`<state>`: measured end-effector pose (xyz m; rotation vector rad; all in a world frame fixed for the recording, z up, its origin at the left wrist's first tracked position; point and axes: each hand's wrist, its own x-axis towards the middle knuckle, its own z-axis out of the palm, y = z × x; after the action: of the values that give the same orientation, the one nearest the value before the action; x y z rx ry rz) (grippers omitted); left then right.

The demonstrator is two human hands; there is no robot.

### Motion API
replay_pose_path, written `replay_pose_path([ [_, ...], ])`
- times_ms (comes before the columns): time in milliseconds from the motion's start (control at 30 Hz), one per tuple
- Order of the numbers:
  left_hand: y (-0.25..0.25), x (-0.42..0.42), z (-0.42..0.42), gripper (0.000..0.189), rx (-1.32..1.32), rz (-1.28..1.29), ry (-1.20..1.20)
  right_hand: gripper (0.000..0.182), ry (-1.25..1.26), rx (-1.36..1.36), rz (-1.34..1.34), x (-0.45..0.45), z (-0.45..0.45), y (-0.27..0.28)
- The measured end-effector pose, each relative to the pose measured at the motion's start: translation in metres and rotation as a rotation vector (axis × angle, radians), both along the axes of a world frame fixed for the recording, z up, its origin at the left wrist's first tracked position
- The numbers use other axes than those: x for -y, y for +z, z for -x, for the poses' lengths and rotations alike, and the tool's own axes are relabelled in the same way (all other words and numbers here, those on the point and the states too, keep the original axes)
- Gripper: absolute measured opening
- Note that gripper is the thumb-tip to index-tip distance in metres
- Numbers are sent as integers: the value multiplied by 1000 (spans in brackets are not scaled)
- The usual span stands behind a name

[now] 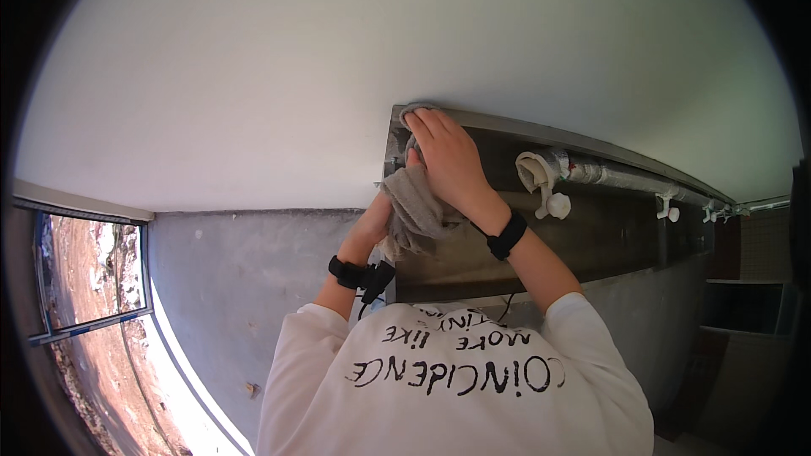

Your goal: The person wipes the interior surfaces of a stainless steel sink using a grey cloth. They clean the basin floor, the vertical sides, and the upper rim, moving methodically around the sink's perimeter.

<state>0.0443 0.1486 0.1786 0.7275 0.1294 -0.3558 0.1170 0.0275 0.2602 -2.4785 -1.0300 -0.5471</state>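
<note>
Before me a long metal trough sink (469, 272) stands against a pale wall. My right hand (451, 161) lies with its fingers on a grey cloth (415, 202), pressing part of it onto the rim at the sink's left back corner. Lower down, my left hand (372, 218) grips the hanging, bunched part of the same cloth; its fingers are mostly hidden behind the fabric. Right of my right hand, a pipe in silvery wrapping (599, 174) runs along the back of the sink, with a white-handled tap (557, 206) near its end.
More taps (667, 209) line the pipe towards the right. The pale wall (317, 76) rises behind the sink. A grey concrete floor (253, 266) spreads to the left, with a window (95, 329) at the far left. A cable (507, 307) hangs by the sink's front edge.
</note>
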Motion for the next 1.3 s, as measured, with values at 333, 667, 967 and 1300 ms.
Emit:
replay_pose_path([
  [333, 4, -5, -12, 47, 28, -189, -158, 46, -70, 103, -34, 13, 1, -3],
  [667, 2, -27, 0, 52, 33, -118, -10, 43, -83, 202, 91, -29, 1, -12],
  [967, -4, -17, -3, 43, 208, -341, -170, 48, -100, 172, 133, -1, 11, -9],
  [1300, 2, -10, 1, 47, 72, -239, -98, 47, -78, 163, 21, -3, 8, -10],
])
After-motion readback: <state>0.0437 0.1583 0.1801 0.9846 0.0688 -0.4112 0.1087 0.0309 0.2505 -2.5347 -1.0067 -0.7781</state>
